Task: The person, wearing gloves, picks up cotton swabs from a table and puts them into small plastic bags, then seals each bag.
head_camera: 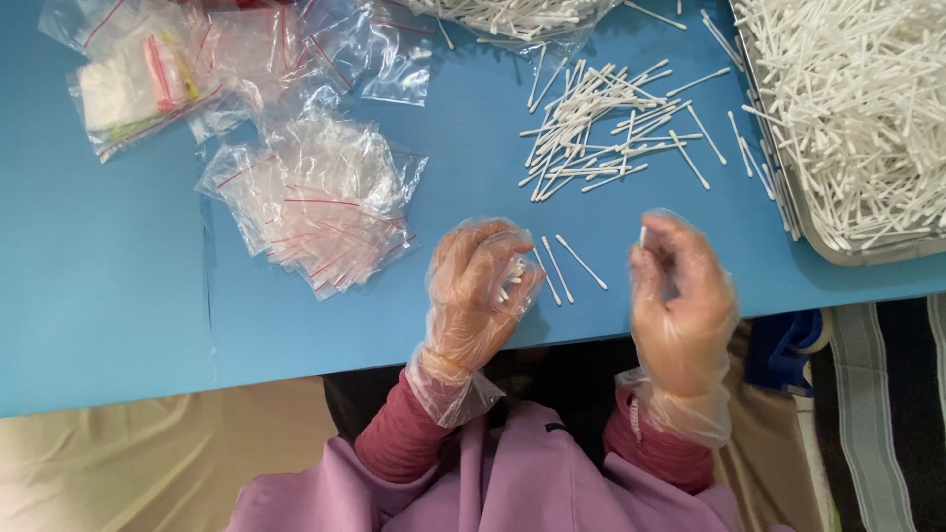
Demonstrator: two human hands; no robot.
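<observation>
Left hand [480,286], in a clear glove, has its grip closed on a small bundle of cotton swabs [512,276]: thin white sticks, tufted tips. Right hand [680,296] pinches a single swab [642,236] upright. Three loose swabs [564,266] lie on the blue tabletop [118,296] between the hands. Swab pile [606,128] beyond them; metal tray [788,212] of swabs beyond the right hand. Clear zip bags [315,197], red-striped, left of the left hand.
</observation>
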